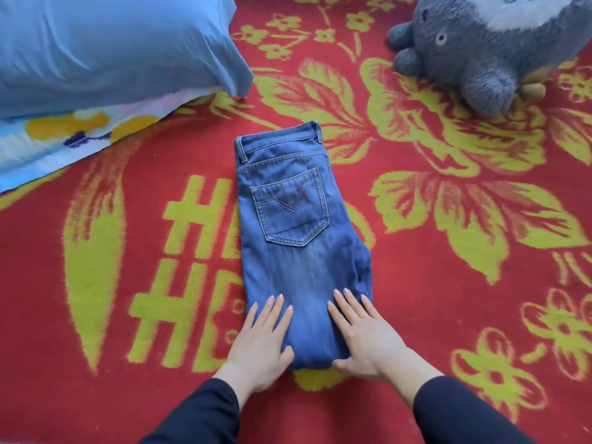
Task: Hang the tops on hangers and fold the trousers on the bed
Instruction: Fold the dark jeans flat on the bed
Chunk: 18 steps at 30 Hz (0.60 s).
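Bed [416, 283] under a red blanket with yellow-green flower print. On it, folded blue denim trousers [298, 251]: narrow compact rectangle, faded wash, stitched back pocket face up, waistband with belt loops at the far end, rounded fold at the near end, inner layers bulging out along the right edge. Long axis running straight away from the fingers, waistband end pointing off and leaning slightly right. Near end directly under the fingers. Left hand [262, 341] flat on the near-left corner, fingers [275, 312] straight and spread, released, pressing denim, thumb against the near fold. Right hand [368, 338] flat on the near-right part, fingers [349, 309] straight, gripping nothing, thumb at the near edge. Back pocket just beyond the fingertips, waistband well beyond. Dark sleeves [198, 415] on both forearms. Blue pillow [105, 46] far ahead-left of the fingers, grey plush toy [480, 52] far ahead-right, both well apart from the trousers.
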### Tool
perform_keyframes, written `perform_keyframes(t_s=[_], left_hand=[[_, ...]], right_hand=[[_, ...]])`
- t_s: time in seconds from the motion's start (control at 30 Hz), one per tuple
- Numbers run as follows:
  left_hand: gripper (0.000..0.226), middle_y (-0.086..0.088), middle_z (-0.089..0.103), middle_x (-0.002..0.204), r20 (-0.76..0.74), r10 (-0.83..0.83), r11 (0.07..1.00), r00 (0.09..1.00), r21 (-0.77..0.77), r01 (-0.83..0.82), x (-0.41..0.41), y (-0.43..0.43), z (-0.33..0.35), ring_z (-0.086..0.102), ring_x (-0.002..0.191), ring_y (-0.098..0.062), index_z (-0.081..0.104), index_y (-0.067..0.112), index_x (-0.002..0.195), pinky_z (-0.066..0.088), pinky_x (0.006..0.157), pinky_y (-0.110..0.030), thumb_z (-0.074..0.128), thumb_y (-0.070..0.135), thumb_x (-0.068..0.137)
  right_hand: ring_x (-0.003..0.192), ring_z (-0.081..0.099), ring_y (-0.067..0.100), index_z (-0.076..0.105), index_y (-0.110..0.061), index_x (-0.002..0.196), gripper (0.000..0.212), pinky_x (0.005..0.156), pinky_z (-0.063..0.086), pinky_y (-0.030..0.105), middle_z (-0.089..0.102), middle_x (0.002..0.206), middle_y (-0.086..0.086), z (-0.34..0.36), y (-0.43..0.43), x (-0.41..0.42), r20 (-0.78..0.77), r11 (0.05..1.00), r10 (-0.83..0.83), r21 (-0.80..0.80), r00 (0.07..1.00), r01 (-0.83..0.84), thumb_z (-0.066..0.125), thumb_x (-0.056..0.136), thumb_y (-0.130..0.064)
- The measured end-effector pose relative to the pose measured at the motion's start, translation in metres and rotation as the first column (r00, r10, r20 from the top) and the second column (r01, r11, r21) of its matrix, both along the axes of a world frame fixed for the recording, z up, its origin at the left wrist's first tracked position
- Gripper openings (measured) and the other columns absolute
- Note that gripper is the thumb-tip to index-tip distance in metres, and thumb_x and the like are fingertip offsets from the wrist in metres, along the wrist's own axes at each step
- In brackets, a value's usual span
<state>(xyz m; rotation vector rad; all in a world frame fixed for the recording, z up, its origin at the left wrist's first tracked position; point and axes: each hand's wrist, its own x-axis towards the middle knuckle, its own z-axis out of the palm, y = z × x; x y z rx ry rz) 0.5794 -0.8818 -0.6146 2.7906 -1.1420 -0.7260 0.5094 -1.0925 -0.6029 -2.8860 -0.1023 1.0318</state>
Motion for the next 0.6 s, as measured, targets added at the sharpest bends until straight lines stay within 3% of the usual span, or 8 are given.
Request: perform_keyframes(t_s=[0.1, 0.17, 0.23, 0.33, 0.4, 0.43, 0.5, 0.6], left_hand=[[0.092, -0.011, -0.023, 0.155, -0.116, -0.072, 0.989, 0.991, 0.121, 0.086, -0.011, 0.003, -0.011, -0.022, 0.145, -0.028, -0.010, 0.010, 0.152, -0.012, 0.119, -0.037, 0.046, 0.040, 0.085], [0.081, -0.021, -0.018, 0.157, -0.031, -0.149, 0.969, 0.988, 0.193, 0.152, -0.016, 0.001, -0.017, -0.016, 0.146, -0.034, -0.010, 0.005, 0.151, -0.006, 0.120, -0.040, 0.043, 0.021, 0.091], [0.066, -0.023, -0.005, 0.159, -0.033, -0.145, 0.962, 0.989, 0.229, 0.149, -0.017, -0.006, -0.015, -0.004, 0.148, -0.034, -0.003, 0.003, 0.152, 0.002, 0.120, -0.040, 0.034, 0.014, 0.098], [0.049, -0.017, 0.033, 0.152, -0.144, -0.049, 0.980, 0.988, 0.182, 0.075, -0.006, -0.014, 0.003, 0.033, 0.139, -0.029, 0.034, 0.012, 0.145, 0.029, 0.110, -0.038, 0.036, 0.018, 0.097], [0.026, -0.015, 0.063, 0.119, -0.260, -0.010, 0.992, 0.966, 0.122, 0.043, 0.000, -0.014, 0.022, 0.057, 0.112, -0.032, 0.062, 0.013, 0.106, 0.045, 0.083, -0.035, 0.043, 0.020, 0.090], [0.016, -0.015, 0.068, 0.097, -0.363, 0.011, 0.992, 0.932, 0.119, 0.035, 0.000, -0.012, 0.033, 0.062, 0.095, -0.032, 0.061, 0.013, 0.083, 0.044, 0.070, -0.032, 0.046, 0.020, 0.085], [0.015, -0.007, 0.059, 0.064, -0.577, 0.067, 0.983, 0.814, 0.179, 0.046, -0.011, -0.009, 0.053, 0.058, 0.064, -0.025, 0.052, 0.012, 0.064, 0.037, 0.051, -0.025, 0.052, 0.018, 0.077], [0.023, 0.005, 0.043, 0.050, -0.813, 0.190, 0.956, 0.550, 0.281, 0.086, -0.039, -0.003, 0.072, 0.039, 0.044, -0.011, 0.049, 0.015, 0.054, 0.026, 0.038, -0.018, 0.060, 0.017, 0.074]], right_hand=[[0.148, -0.003, 0.034, 0.001, -0.003, 0.152, 0.093, 0.120, 0.000, 0.044, -0.005, 0.159, 0.022, -0.005, 0.002, -0.008, 0.059, 0.990, 0.127, -0.071, 0.990, -0.123, 0.058, 0.085, -0.032], [0.140, 0.035, 0.033, 0.037, -0.002, 0.145, 0.077, 0.114, 0.031, 0.040, 0.035, 0.149, 0.025, -0.005, 0.004, -0.010, 0.181, 0.989, 0.122, -0.109, 0.976, -0.104, 0.070, 0.079, -0.024], [0.139, 0.036, 0.031, 0.037, -0.001, 0.145, 0.061, 0.115, 0.029, 0.037, 0.036, 0.151, 0.020, -0.006, 0.005, -0.011, 0.205, 0.993, 0.116, -0.048, 0.972, -0.108, 0.056, 0.090, -0.019], [0.124, 0.048, 0.030, 0.053, -0.015, 0.120, 0.029, 0.099, 0.035, 0.036, 0.052, 0.132, 0.012, 0.009, -0.002, -0.008, 0.016, 0.993, -0.049, 0.112, 0.999, 0.047, 0.039, 0.094, -0.018], [0.096, 0.057, 0.033, 0.052, -0.019, 0.078, 0.015, 0.073, 0.038, 0.033, 0.064, 0.105, 0.015, 0.029, -0.006, -0.001, -0.074, 0.978, -0.130, 0.153, 0.989, 0.140, 0.043, 0.090, -0.022], [0.089, 0.059, 0.033, 0.053, -0.017, 0.072, 0.018, 0.067, 0.038, 0.031, 0.066, 0.099, 0.017, 0.039, -0.007, 0.000, -0.176, 0.974, -0.133, 0.160, 0.975, 0.162, 0.045, 0.088, -0.023], [0.082, 0.063, 0.028, 0.066, -0.011, 0.082, 0.021, 0.061, 0.043, 0.028, 0.070, 0.094, 0.016, 0.055, -0.004, -0.004, -0.413, 0.970, -0.110, 0.152, 0.904, 0.188, 0.051, 0.083, -0.026], [0.060, 0.057, 0.021, 0.071, -0.010, 0.095, 0.025, 0.052, 0.045, 0.024, 0.062, 0.071, 0.006, 0.070, 0.003, -0.019, -0.735, 0.961, -0.121, 0.081, 0.667, 0.264, 0.063, 0.077, -0.025]])
